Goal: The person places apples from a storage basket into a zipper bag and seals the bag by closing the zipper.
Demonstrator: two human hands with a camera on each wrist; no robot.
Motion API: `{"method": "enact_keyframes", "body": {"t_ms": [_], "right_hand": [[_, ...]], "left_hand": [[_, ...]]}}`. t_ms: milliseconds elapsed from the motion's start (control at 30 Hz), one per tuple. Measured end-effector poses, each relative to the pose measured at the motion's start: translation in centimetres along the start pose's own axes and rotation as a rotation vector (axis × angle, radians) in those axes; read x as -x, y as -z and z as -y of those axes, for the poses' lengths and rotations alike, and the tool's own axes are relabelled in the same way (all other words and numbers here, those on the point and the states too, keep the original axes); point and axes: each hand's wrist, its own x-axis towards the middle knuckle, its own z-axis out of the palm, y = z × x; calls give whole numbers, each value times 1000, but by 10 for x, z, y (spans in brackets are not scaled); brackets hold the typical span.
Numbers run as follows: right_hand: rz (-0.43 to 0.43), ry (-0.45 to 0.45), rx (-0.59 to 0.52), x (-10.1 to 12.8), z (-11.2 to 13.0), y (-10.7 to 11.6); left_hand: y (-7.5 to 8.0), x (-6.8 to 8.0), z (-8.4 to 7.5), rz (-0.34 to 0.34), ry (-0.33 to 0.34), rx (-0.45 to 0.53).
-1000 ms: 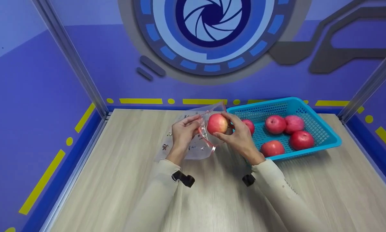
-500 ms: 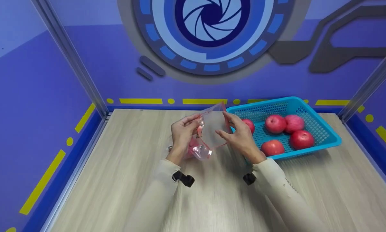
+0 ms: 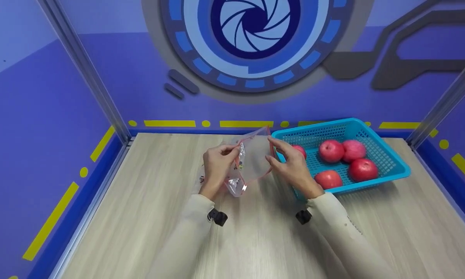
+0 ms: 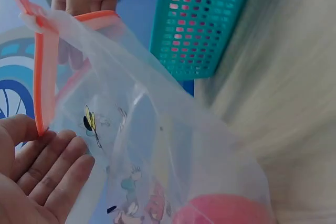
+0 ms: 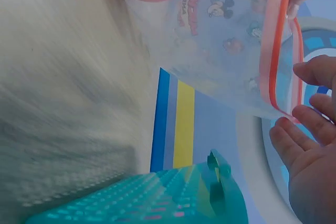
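A pale wood table (image 3: 139,232) fills the near ground, blue walls behind. Above its middle, the left hand (image 3: 216,166) and right hand (image 3: 290,164) each pinch the red rim of a clear bag (image 3: 251,161), an apple (image 4: 223,211) at its bottom. Far right, a basket (image 3: 387,155) holds five apples (image 3: 331,150).
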Motion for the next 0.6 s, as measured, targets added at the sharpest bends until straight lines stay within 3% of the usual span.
{"method": "enact_keyframes", "body": {"t_ms": [167,600], "right_hand": [[-24,31,-7,2,-5,10],[-83,-80,40,9,-25,41]], "left_hand": [[-1,-1,2,27,-14,24],[-2,3,2,48,39,74]]}}
